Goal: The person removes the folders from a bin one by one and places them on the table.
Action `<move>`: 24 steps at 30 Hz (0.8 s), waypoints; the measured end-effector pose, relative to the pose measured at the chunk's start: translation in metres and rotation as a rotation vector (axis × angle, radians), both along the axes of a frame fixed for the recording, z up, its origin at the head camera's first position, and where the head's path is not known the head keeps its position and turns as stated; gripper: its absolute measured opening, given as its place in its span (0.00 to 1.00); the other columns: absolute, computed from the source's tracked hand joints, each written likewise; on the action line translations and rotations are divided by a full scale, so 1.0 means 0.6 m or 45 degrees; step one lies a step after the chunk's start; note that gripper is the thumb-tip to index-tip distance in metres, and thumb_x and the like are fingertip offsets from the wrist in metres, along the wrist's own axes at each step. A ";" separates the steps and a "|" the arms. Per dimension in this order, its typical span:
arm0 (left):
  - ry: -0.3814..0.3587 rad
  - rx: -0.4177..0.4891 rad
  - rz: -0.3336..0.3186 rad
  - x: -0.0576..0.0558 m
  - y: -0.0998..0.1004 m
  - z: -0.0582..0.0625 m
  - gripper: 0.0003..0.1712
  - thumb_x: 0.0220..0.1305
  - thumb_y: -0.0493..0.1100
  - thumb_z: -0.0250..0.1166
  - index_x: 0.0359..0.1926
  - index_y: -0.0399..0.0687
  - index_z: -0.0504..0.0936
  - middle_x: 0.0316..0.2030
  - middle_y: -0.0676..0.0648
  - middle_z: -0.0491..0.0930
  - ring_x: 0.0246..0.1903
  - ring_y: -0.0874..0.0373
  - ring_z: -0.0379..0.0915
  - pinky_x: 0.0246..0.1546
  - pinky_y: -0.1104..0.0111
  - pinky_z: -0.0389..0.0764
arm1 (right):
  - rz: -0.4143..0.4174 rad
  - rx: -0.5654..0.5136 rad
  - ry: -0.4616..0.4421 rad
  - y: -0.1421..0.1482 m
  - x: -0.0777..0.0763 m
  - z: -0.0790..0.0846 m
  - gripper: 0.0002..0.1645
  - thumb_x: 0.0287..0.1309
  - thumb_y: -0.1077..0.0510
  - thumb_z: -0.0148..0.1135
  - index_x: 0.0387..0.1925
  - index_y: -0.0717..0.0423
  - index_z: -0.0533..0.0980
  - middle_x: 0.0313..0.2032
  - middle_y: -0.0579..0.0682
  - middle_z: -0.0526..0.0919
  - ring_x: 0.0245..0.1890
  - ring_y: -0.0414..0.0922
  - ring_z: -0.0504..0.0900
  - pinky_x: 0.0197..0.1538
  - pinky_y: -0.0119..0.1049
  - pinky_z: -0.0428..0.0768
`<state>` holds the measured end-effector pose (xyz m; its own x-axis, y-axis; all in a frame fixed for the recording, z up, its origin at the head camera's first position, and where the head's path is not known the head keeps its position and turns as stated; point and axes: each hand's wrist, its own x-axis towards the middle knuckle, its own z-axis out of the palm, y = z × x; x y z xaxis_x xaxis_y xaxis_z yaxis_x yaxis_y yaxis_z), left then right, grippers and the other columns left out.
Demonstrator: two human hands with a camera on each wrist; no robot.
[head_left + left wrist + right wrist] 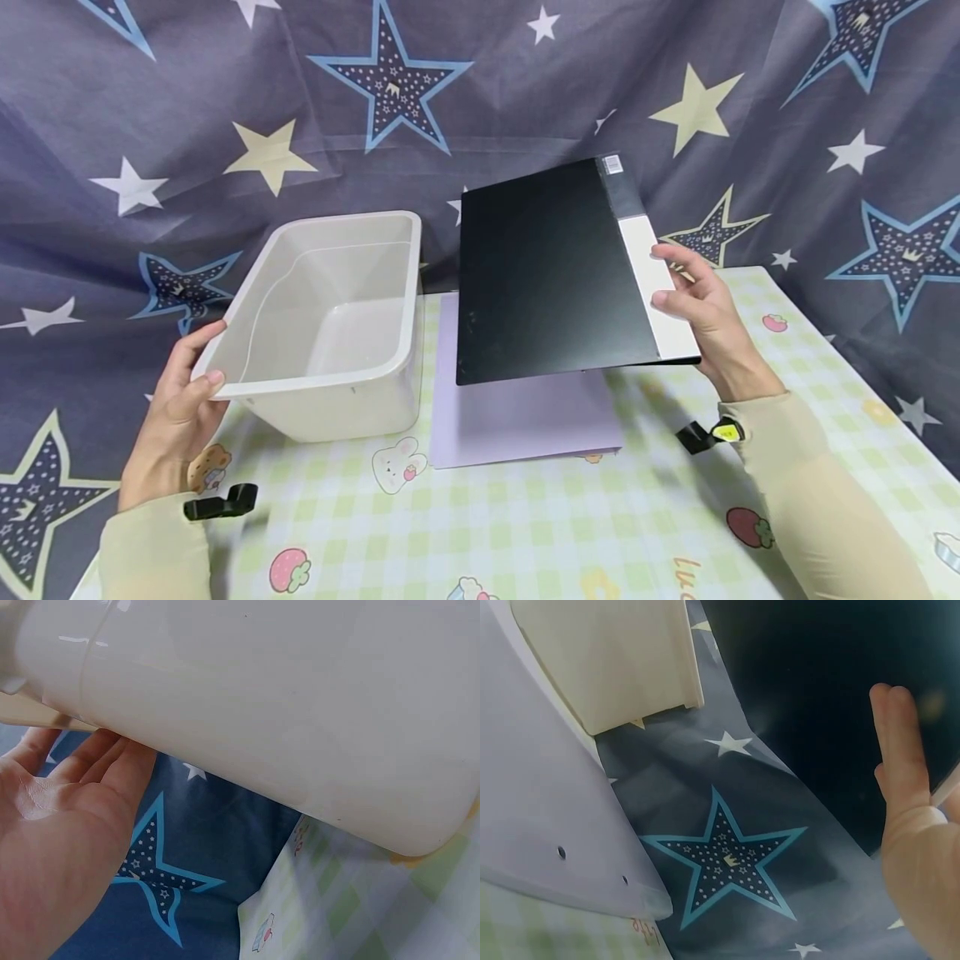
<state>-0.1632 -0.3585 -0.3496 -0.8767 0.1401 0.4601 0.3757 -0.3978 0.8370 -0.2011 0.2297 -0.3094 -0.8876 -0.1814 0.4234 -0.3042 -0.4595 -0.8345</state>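
My left hand (183, 400) grips the near left corner of a white plastic bin (375, 408), thumb on the rim and fingers under its outer edge. In the left wrist view the fingers reach beneath that rim along the bin's wall (285, 712). A black folder (547, 275) with a white label strip on its spine hangs tilted in my right hand (705, 317). The thumb lies over the spine while other fingers spread on the underside, as the right wrist view shows. Below the black folder lies a lilac folder (525, 425) on the table, partly covered by it in the head view.
A green-and-white checked tablecloth (360, 533) with cartoon prints covers the table. Its right edge (847, 367) runs off diagonally. Behind the table hangs a dark blue curtain (510, 125) printed with stars. The bin stands left of the lilac folder, close to it.
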 end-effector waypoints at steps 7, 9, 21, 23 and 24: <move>-0.007 0.021 -0.032 -0.002 -0.003 0.001 0.34 0.60 0.22 0.45 0.68 0.38 0.58 0.57 0.42 0.69 0.50 0.54 0.72 0.46 0.69 0.77 | -0.018 0.050 0.002 0.018 0.006 0.001 0.30 0.57 0.78 0.49 0.61 0.57 0.68 0.48 0.53 0.77 0.44 0.43 0.79 0.39 0.32 0.81; -0.009 0.021 -0.030 -0.002 -0.004 0.001 0.34 0.60 0.22 0.45 0.68 0.38 0.58 0.57 0.42 0.69 0.50 0.54 0.72 0.47 0.69 0.77 | -0.014 0.057 -0.003 0.023 0.008 0.001 0.30 0.58 0.77 0.48 0.61 0.57 0.68 0.48 0.53 0.77 0.44 0.43 0.79 0.39 0.33 0.81; -0.027 0.036 -0.036 -0.001 -0.005 0.004 0.34 0.60 0.22 0.45 0.68 0.39 0.58 0.57 0.42 0.70 0.49 0.54 0.73 0.46 0.69 0.78 | 0.173 -0.110 -0.031 0.040 0.014 -0.005 0.31 0.59 0.80 0.42 0.62 0.59 0.66 0.47 0.56 0.79 0.41 0.49 0.83 0.35 0.39 0.83; -0.026 0.034 -0.036 0.000 -0.005 0.004 0.34 0.60 0.22 0.45 0.68 0.39 0.58 0.57 0.42 0.70 0.50 0.54 0.73 0.46 0.69 0.78 | 0.177 -0.113 -0.030 0.043 0.015 -0.005 0.31 0.59 0.80 0.41 0.61 0.59 0.66 0.47 0.56 0.79 0.41 0.49 0.83 0.34 0.39 0.83; -0.025 0.033 -0.039 0.000 -0.005 0.004 0.34 0.60 0.22 0.45 0.68 0.39 0.58 0.57 0.42 0.70 0.50 0.54 0.73 0.46 0.69 0.78 | 0.179 -0.116 -0.028 0.044 0.015 -0.006 0.31 0.59 0.80 0.41 0.61 0.59 0.66 0.47 0.56 0.79 0.40 0.49 0.83 0.34 0.39 0.83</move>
